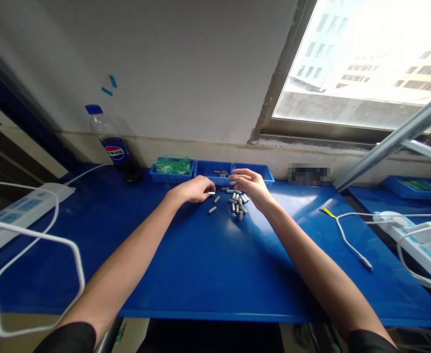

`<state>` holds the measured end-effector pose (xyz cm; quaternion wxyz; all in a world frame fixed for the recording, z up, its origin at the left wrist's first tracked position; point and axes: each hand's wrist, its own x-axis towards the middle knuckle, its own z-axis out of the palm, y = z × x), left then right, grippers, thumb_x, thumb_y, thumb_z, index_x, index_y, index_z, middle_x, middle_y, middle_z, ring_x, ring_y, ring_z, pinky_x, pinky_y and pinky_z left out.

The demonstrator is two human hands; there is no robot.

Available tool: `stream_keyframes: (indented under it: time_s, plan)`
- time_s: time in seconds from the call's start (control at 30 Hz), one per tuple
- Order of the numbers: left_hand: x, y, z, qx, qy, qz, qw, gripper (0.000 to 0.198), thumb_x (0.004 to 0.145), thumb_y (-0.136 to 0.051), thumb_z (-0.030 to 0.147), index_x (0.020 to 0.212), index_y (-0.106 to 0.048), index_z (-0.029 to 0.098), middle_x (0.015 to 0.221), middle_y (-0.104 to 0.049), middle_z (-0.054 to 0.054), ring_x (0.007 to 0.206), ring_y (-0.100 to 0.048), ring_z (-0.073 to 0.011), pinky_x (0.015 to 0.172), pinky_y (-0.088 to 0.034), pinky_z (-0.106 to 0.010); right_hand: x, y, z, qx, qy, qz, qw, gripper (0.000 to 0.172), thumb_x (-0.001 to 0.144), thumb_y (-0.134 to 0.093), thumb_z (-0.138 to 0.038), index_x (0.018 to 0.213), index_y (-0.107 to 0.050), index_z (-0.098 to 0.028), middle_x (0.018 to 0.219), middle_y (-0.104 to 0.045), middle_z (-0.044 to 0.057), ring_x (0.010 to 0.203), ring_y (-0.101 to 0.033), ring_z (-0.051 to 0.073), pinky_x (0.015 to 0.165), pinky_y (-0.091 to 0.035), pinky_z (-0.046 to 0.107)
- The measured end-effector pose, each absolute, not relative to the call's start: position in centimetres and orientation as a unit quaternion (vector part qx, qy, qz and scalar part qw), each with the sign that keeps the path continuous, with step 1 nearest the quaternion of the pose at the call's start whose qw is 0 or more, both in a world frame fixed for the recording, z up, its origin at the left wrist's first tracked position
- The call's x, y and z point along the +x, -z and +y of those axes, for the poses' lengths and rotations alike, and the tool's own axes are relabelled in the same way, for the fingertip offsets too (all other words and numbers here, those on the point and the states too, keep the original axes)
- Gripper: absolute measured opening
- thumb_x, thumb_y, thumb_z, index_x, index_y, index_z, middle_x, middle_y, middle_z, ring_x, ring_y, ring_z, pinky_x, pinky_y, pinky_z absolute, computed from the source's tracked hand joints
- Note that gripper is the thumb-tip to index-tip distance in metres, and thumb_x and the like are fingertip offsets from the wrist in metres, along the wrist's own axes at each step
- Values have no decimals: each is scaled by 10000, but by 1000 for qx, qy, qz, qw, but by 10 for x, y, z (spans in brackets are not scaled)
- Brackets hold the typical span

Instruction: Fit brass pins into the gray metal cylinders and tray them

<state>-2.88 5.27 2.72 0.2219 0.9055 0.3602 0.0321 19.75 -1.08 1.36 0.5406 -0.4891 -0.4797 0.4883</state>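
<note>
With twelve o'clock pointing toward the pale painted wall [186, 73], a loose pile of small silver metal cylinders [237, 209] is lying on the glossy blue tabletop [200, 264], between the two hands and slightly below both. The bare right hand [252, 186] is hovering on the pile's two o'clock side, its fingers spreading apart and slightly bending, gripping nothing visible; it is standing nearer the pile than the other hand. The bare left hand [196, 189] is curling its fingers at about ten o'clock from the pile and is apparently pinching a single silver cylinder [211, 193], whose long axis is running roughly nine to three. From this hand the pile is lying toward four o'clock; from the right hand, toward eight. Two stray silver cylinders [212, 210] are lying on the pile's nine o'clock side, their axes pointing roughly two to eight, while the piled ones are pointing several ways, many nearly twelve to six. Toward eleven o'clock, a blue rectangular plastic tray [220, 181] is holding more cylinders.
</note>
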Motion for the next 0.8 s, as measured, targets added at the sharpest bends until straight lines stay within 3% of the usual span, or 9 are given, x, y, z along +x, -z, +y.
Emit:
stream_keyframes:
  time_s: [0.13,0.23,0.4,0.53,0.8]
  plan:
    - [-28,-32,53,895,-76,346,271,319,876,-585,223,1081,-814,140,1020,-811,-98,865,-732,-194,738,-511,-210,204,-12,-8,-507,-489,-501,503,279,776,-812,-356,986,-760,-180,916,-802,76,783,-727,167,693,-549,256]
    - [-25,-34,52,851,-139,351,366,320,900,-611,297,1082,-811,126,981,-815,-104,847,-747,-200,734,-546,-225,205,-10,-7,-510,-502,-528,458,272,795,-811,-355,992,-762,-173,871,-799,75,719,-715,154,651,-542,245]
    - [-19,-39,47,762,-274,346,474,348,840,-735,375,1052,-804,108,982,-813,-125,859,-764,-213,791,-599,-276,196,-11,-14,-452,-583,-507,446,360,773,-872,-389,1043,-748,-184,923,-805,89,812,-758,189,780,-597,292]
    - [-20,-43,47,773,-300,335,447,317,776,-793,356,979,-801,113,986,-811,-117,898,-758,-213,841,-590,-283,186,-11,-18,-417,-599,-455,511,389,708,-918,-373,1005,-768,-173,929,-795,75,820,-739,166,824,-581,276]
    - [-20,-43,42,856,-139,392,309,187,785,-736,291,871,-811,144,838,-798,-76,788,-734,-196,685,-519,-235,196,-10,-9,-511,-490,-497,502,299,713,-856,-347,926,-776,-154,709,-711,19,627,-601,121,608,-470,248]
